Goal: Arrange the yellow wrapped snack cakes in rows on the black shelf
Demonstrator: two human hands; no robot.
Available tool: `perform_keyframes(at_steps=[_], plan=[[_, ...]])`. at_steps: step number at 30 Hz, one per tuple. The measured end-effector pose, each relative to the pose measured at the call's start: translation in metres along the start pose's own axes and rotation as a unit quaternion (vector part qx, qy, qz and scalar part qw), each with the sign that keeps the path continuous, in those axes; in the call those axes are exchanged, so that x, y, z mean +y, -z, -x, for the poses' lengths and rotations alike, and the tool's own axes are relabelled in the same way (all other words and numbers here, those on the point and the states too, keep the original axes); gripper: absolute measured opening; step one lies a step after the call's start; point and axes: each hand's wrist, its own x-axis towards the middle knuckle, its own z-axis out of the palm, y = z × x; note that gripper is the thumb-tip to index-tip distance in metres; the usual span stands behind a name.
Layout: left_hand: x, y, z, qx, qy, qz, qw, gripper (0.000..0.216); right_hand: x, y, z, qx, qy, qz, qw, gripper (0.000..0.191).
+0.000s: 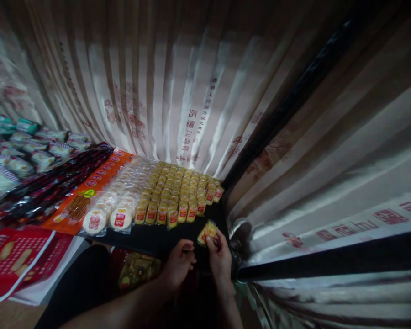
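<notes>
My right hand (pixel 219 256) pinches a small yellow wrapped snack cake (pixel 207 232) with a red label, held above the front right of the black table (pixel 150 238). To its left, my left hand (pixel 181 262) hovers near the table's front edge, fingers loosely bent and apart, with nothing visible in them. Behind both hands stand close rows of matching yellow snack cakes (pixel 171 196), their red labels facing me. Two rows of round white wrapped cakes (pixel 122 218) lie to the left of those.
Further left are an orange snack packet (pixel 77 201), dark glossy packets (pixel 55 183) and white packets (pixel 41 157). A red basket (pixel 30 260) sits low left. Below the table edge is a bag of yellow items (pixel 139 269). Pale curtains (pixel 178 91) and a dark pole (pixel 277 119) bound the table.
</notes>
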Motion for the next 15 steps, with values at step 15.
perform_keyframes(at_steps=[15], plan=[[0.040, -0.048, -0.053, -0.031, -0.154, -0.134, 0.978, 0.047, -0.004, -0.013, -0.095, 0.091, 0.097, 0.080, 0.988, 0.058]])
